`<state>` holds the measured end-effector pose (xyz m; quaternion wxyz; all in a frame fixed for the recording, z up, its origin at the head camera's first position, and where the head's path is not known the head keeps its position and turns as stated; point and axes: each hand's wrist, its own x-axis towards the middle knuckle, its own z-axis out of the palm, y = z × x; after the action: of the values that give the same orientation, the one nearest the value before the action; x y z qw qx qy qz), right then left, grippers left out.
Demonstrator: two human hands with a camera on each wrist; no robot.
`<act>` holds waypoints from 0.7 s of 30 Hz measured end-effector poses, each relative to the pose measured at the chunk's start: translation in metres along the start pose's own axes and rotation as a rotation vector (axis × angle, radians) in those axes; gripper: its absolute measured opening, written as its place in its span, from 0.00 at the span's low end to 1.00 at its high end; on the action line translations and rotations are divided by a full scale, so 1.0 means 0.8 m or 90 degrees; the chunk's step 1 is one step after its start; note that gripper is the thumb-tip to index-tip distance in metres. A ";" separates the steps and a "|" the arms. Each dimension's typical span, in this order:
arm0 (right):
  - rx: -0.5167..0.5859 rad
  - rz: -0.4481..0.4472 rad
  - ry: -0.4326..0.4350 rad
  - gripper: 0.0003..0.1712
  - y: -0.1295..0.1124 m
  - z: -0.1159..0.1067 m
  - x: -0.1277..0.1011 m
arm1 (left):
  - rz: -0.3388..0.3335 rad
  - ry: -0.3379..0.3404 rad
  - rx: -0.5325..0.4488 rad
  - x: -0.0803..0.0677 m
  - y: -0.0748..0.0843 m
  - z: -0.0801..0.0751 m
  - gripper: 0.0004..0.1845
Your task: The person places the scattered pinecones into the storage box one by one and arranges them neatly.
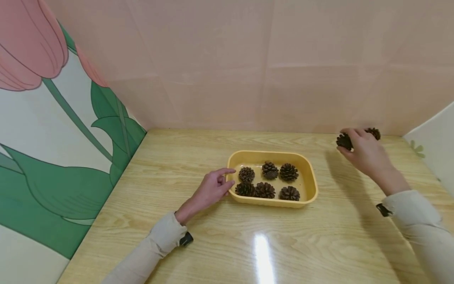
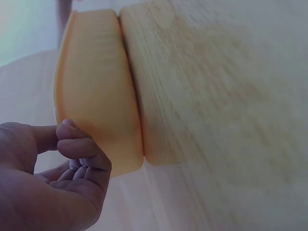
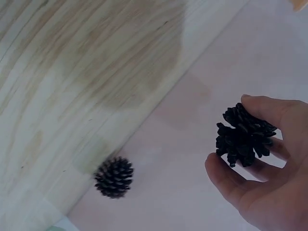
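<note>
A yellow plastic tray [image 1: 273,202] holds several brown pine cones [image 1: 289,172]. My left hand [image 1: 212,188] is at its left end, thumb and forefinger gripping the rim while the other fingers curl; the tray's outer wall [image 2: 96,82] fills much of the left wrist view beside this hand [image 2: 57,178]. To the right of the tray, my right hand [image 1: 369,154] holds a dark pine cone [image 3: 243,134] above the table, pinched between thumb and fingers. Another pine cone [image 3: 114,177] lies apart from that hand, near the table's back edge, partly hidden behind it in the head view.
The wood-grain table [image 1: 213,244] meets a pinkish covered wall [image 1: 220,79] at the back. A panel with painted tulips [image 1: 71,189] stands at the left, and a pale panel [image 1: 432,146] at the right.
</note>
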<state>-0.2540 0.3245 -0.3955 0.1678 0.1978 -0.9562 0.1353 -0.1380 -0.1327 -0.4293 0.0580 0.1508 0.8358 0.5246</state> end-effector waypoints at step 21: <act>0.033 -0.174 0.087 0.33 -0.103 -0.002 -0.010 | -0.004 -0.002 -0.003 0.002 -0.001 0.001 0.22</act>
<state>-0.2121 0.2549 -0.3812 0.2439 0.3206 -0.9031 0.1492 -0.1393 -0.1323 -0.4303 0.0616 0.1489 0.8349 0.5263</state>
